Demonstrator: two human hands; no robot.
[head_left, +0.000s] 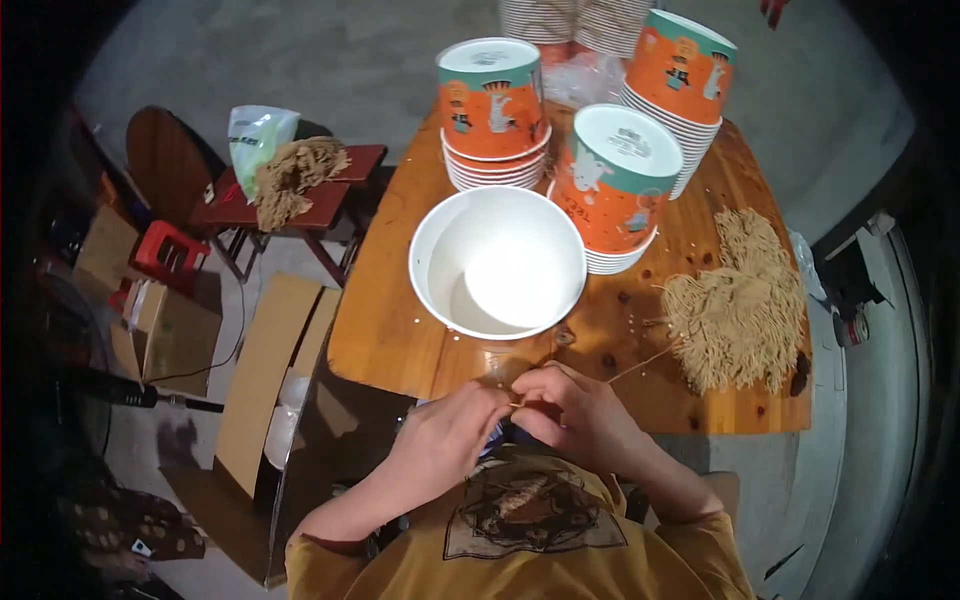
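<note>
Head view: tan cord [643, 362] pinched in right hand [568, 398], left hand [450, 428] held close beside.
Right hand is closed on the cord, strung from the tan bundle [745, 315] at its right; left hand is curled, grip can't be told. White bucket [445, 262] is set just beyond both; inverted orange stacks [492, 115] are placed farther out on the wooden table [385, 320].
</note>
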